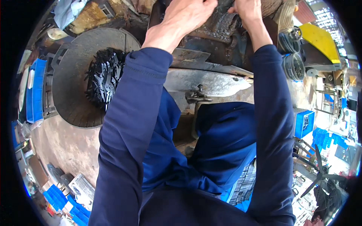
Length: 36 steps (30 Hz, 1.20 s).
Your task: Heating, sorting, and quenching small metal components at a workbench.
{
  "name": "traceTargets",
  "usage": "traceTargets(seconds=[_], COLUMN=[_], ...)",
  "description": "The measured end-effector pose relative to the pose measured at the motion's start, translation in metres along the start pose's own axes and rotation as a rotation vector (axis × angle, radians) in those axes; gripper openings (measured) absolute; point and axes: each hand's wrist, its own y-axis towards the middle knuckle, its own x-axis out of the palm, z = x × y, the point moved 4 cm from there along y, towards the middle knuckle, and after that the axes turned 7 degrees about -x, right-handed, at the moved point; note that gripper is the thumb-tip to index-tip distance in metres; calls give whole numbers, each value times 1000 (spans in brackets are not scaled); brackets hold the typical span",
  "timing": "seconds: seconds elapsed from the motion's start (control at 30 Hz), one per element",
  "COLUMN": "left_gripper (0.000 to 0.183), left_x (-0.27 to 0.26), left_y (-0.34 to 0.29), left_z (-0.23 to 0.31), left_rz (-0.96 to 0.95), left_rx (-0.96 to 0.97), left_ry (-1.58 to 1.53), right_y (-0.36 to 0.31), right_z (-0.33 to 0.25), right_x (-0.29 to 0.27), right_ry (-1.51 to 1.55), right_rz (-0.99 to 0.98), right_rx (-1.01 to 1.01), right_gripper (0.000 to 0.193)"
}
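Observation:
My left hand [190, 16] reaches to the top edge of the view, its fingers curled closed. Across from it, my right hand [247, 8] is bent inward with the thumb pointing left; its other fingers run out of view. Whatever either hand grips is hidden or cut off. Between and below them is a dark, greasy, wet-looking work surface [218, 28]. Nearer me lies a worn pale metal plate [205, 81] with a screw clamp [198, 96] at its near edge. Left of my left forearm, a wide round basin [71, 88] holds a heap of small dark metal strips [106, 77].
A blue crate [36, 90] stands beyond the basin at the left. Round containers [293, 67], a yellow panel [320, 39] and another blue crate [304, 123] are on the right. A black-bladed fan [319, 175] stands at lower right. A box of stacked dark parts [243, 184] sits beside my leg.

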Motion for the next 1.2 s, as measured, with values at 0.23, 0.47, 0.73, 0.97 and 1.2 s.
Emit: traceTargets(seconds=[0.23,0.47,0.73,0.97,1.2], left_gripper=[35,42,41,34,26], left_x=[-25,-15,2,18,41], left_y=[-4,5,3,2,5], left_z=[-8,-19,-23,-48,-79], left_rz=[77,49,-30,-181,-284], left_rx=[-146,-65,-20,-25,35], left_ry=[-120,13,124,355,273], right_y=[-44,-104,-194,-171,-138], right_z=[-24,-57,-61,-56,-55], right_x=[-26,-52,-46,-56,-56], right_ry=[120,21,-406,-107,168], right_rz=[-264,-550,-823,-813,-304], right_rx=[174,170,-325,224,475], right_gripper=[34,35,45,30,23])
